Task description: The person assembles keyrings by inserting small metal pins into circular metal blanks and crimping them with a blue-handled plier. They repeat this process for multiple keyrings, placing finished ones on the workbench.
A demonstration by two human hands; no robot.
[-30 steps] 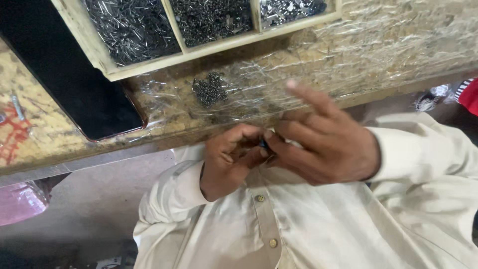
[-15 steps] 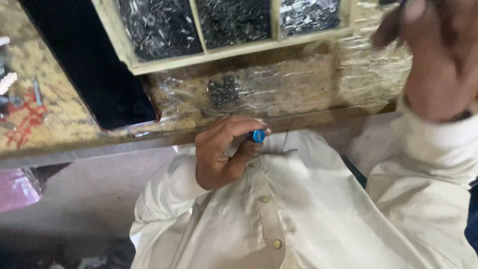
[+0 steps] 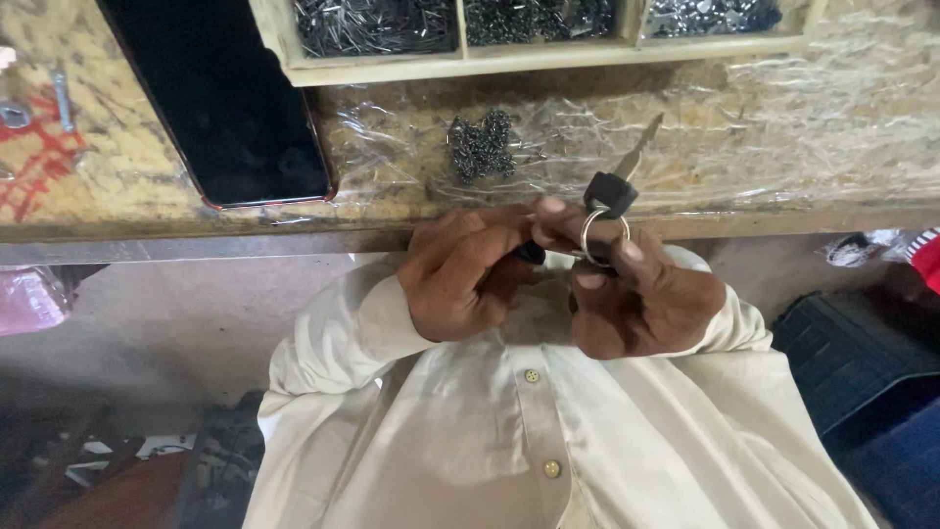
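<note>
Phone (image 3: 230, 108): lies dark on the workbench (image 3: 803, 147), far left.
Screws (image 3: 480, 145): small pile above the hands.
Left hand (image 3: 470, 279): fingers curled around a small dark part.
Right hand (image 3: 636, 299): fingers pinched on the key ring (image 3: 604, 235); key (image 3: 617, 181) pointing up.

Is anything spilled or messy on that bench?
Yes. A small heap of dark screws lies loose on the plastic-covered bench, outside the wooden tray whose compartments hold the other fasteners. A few bits also lie scattered at the far left.
</note>
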